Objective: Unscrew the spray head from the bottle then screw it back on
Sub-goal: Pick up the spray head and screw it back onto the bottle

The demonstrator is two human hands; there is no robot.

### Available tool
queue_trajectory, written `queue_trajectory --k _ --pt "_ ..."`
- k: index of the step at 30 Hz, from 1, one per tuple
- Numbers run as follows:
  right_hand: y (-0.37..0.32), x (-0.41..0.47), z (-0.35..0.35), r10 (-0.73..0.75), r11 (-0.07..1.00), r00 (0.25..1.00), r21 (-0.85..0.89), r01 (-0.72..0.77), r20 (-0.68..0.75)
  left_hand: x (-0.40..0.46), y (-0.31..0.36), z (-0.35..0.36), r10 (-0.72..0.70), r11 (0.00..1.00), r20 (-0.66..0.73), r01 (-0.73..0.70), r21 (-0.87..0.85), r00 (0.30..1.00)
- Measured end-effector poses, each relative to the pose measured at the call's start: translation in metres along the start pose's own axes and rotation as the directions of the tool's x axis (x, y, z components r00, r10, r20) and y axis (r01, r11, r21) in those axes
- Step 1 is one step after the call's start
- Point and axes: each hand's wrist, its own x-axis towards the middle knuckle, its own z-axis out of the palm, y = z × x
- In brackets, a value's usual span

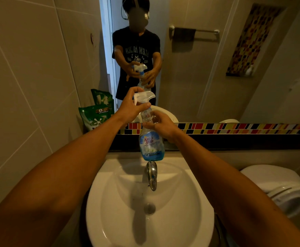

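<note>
Clear plastic with blue liquid low in it, the bottle (150,139) is held upright in the air above the tap (152,175) of the white sink (110,202), with both hands on it. The left hand (130,108) wraps the white spray head (144,97) from the side away from the tap, its grip closed on the head with the thumb lying across the neck just under the trigger. The right hand (160,124) closes its grip on the bottle's narrow upper body, just above the label. This looks like a turning step, but whether the head is being loosened or tightened cannot be judged from one moment. The next move calls for the right hand to hold the bottle steady while the left twists at the collar rather than at the trigger housing. The collar and its thread are hidden behind the left thumb and fingers, so it is hard to say if the head sits fully seated; it appears still on the neck. The mirror (199,68) behind the tap shows the same hold, small and dim.
</note>
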Motion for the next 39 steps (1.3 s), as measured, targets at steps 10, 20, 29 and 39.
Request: queue_trajectory --k 10,20,29,39 --pt "0.008 -0.003 0.002 0.011 0.999 0.999 0.037 -0.013 0.037 -0.003 -0.002 -0.004 -0.034 0.994 0.021 0.031 0.105 0.999" --pt "0.008 0.003 0.002 0.009 0.998 0.999 0.054 -0.011 0.046 -0.006 -0.003 -0.004 0.021 0.997 -0.018 -0.020 0.072 1.000" --pt "0.020 0.009 -0.012 0.026 0.975 0.993 0.216 -0.051 0.117 0.003 0.006 -0.001 -0.035 0.999 0.115 0.030 0.041 0.993" --pt "0.044 0.013 -0.026 0.085 0.951 0.981 0.281 -0.132 0.175 0.000 0.001 0.016 -0.095 0.995 0.155 0.093 0.023 0.983"
